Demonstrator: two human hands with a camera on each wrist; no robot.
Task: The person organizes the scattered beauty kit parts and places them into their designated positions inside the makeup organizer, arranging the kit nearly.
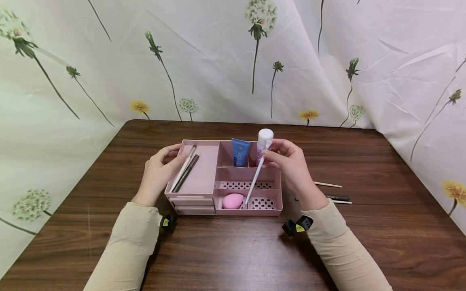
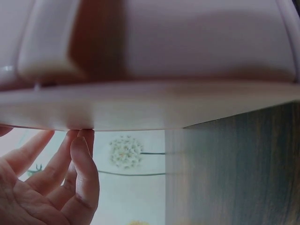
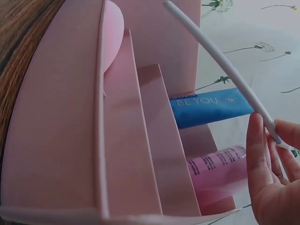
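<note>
My right hand [image 1: 293,161] pinches a slim white stick [image 3: 220,68] near its upper end, between thumb and fingers. The stick slants down over the front compartments of a pink organizer [image 1: 204,161]. Beside that hand, a white-capped pink bottle [image 1: 265,137] stands in a rear compartment, with a blue tube [image 1: 240,152] left of it. My left hand [image 1: 162,167] rests at the organizer's left side, its fingertips [image 2: 83,143] against the outer wall. A pink makeup sponge [image 1: 233,201] lies in a front compartment. On the organizer's left top tray are a black pen [image 1: 185,173] and other slim sticks.
Right of the organizer, a pale stick [image 1: 327,184] and a dark pen [image 1: 336,198] lie on the brown wooden table [image 1: 233,250], partly behind the right forearm. Two small drawers [image 1: 193,205] sit under the tray. A flowered cloth [image 1: 218,60] hangs behind the table.
</note>
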